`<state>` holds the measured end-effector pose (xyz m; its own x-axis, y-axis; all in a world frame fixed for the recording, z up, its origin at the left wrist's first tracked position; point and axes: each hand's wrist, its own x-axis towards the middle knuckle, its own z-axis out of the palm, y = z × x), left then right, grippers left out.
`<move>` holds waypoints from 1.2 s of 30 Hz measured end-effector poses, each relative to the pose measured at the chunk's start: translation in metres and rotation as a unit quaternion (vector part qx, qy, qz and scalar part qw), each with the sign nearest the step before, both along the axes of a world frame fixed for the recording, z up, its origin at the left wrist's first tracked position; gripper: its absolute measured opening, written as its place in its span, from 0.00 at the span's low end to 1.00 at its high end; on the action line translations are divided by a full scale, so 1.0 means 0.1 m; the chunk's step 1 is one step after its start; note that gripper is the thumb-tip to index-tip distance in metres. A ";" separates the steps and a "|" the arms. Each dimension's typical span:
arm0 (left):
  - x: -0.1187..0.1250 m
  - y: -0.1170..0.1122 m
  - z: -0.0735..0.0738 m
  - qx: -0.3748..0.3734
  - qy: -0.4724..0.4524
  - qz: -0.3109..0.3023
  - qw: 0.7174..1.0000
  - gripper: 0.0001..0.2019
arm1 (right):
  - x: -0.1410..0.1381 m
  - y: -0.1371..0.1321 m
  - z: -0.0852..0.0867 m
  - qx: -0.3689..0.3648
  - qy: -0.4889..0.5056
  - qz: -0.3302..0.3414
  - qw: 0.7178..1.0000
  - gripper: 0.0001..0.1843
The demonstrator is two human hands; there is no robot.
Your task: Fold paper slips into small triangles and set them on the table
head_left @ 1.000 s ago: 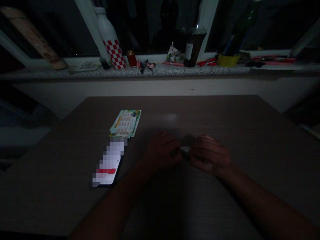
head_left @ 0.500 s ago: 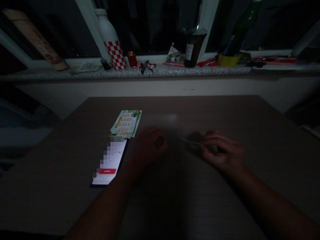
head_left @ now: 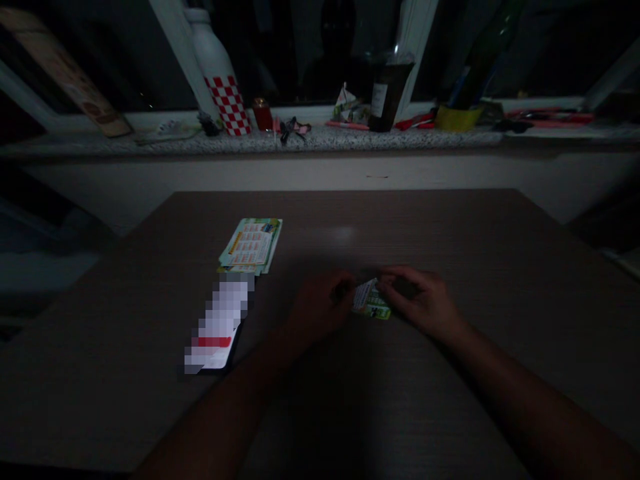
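A green and white printed card [head_left: 373,303] is between my two hands, its printed face tilted toward me. My right hand [head_left: 423,297] pinches it at the upper right edge with thumb and fingers. My left hand [head_left: 323,303] is curled closed at the card's left edge, which its fingertips partly cover. To the left lies a small stack of similar printed cards [head_left: 250,243], slightly fanned on the brown table [head_left: 450,407]. Just below that stack is a phone [head_left: 217,353] with a lit screen, partly blurred out.
Along the granite windowsill [head_left: 330,143] stand a white bottle with red checks [head_left: 227,100], a small red jar [head_left: 262,115], a dark cup with a label [head_left: 387,97] and a green bottle [head_left: 493,53]. Several small items lie among them. The room is dim.
My right hand has moved left and my left hand right, so they now meet at the card. The card has turned from edge-on to showing its printed face.
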<state>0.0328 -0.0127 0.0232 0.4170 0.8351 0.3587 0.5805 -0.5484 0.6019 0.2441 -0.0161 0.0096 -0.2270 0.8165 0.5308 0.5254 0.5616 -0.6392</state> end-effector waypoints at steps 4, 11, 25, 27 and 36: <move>-0.01 0.03 -0.06 0.018 0.085 0.010 0.996 0.05 | 0.00 0.04 -0.03 0.005 -0.071 0.067 0.995 0.10; -0.04 0.03 -0.03 0.062 0.212 -0.025 0.975 0.05 | -0.04 0.02 -0.02 -0.034 -0.201 0.160 0.966 0.12; -0.10 0.06 0.00 0.011 0.187 -0.166 0.968 0.09 | -0.03 0.01 0.03 -0.051 -0.216 0.162 0.961 0.16; -0.11 0.07 0.01 0.000 0.193 -0.175 0.965 0.09 | -0.03 0.01 0.03 -0.054 -0.218 0.164 0.961 0.16; -0.11 0.05 0.06 -0.018 0.207 -0.172 0.963 0.11 | -0.03 0.00 0.06 -0.074 -0.223 0.164 0.958 0.13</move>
